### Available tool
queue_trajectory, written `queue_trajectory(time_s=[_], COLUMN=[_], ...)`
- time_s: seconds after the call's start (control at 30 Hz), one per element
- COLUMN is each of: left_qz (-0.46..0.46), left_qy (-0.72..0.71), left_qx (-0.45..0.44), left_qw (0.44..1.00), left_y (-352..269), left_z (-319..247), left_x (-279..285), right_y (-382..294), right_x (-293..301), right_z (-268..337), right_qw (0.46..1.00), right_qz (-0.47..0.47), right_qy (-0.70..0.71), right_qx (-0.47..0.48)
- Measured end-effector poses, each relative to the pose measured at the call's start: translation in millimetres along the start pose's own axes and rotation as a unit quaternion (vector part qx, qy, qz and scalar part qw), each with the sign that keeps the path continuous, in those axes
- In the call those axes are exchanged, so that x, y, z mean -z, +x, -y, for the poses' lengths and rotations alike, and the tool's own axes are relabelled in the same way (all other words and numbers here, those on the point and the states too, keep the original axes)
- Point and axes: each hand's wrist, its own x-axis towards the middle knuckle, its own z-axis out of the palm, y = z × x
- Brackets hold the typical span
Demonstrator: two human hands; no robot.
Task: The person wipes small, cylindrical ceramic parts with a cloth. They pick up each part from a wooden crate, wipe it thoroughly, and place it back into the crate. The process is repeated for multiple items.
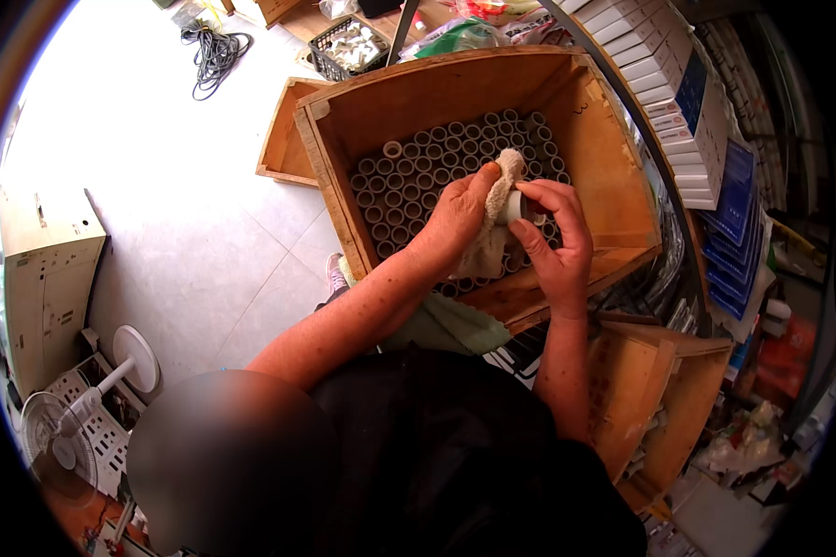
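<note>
Over a wooden crate [404,76], my left hand [460,216] grips a cream cloth [484,254], whose top end stands up past the fingers. My right hand [561,237] holds a short grey-white plastic pipe fitting [511,207] between thumb and fingers, its side against the cloth. Below both hands, many round grey pipe fittings [411,191] stand upright in rows on the crate's floor. One paler fitting [392,149] sits among them near the back left. The forearms and the cloth hide part of the rows.
A smaller wooden box [285,132] adjoins the crate's left side. A black basket of white fittings [348,50] lies beyond. Shelving with white cartons [693,160] rises at right, above another wooden crate [662,411]. A green cloth [460,324] hangs by the near edge. A white fan [63,445] stands lower left.
</note>
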Motion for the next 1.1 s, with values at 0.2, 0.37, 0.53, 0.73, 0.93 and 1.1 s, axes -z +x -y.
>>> queue_trajectory(time_s=[0.2,0.37,0.53,0.73,0.93,1.1], left_qz=[-0.046,-0.038,-0.018,-0.028,-0.034,-0.039], left_qy=[0.098,0.063,-0.004,-0.081,-0.038,-0.032], left_qx=[-0.100,-0.033,-0.015,-0.012,-0.070,-0.079], left_qw=[0.989,0.997,1.000,0.996,0.996,0.996], left_y=[10,5,6,12,11,8], left_z=[13,7,7,11,9,4], left_x=[3,3,8,13,9,4], right_y=[-1,-2,-4,-3,-1,3], right_x=[-1,1,1,-2,-5,-6], right_z=[1,-2,-7,-9,1,6], right_qw=[0.999,0.999,0.994,0.990,0.999,0.998], right_qz=[0.004,0.007,0.003,-0.014,-0.011,-0.009], right_qy=[0.025,0.040,0.099,0.130,0.013,-0.056], right_qx=[-0.038,-0.021,-0.042,-0.054,-0.034,-0.015])
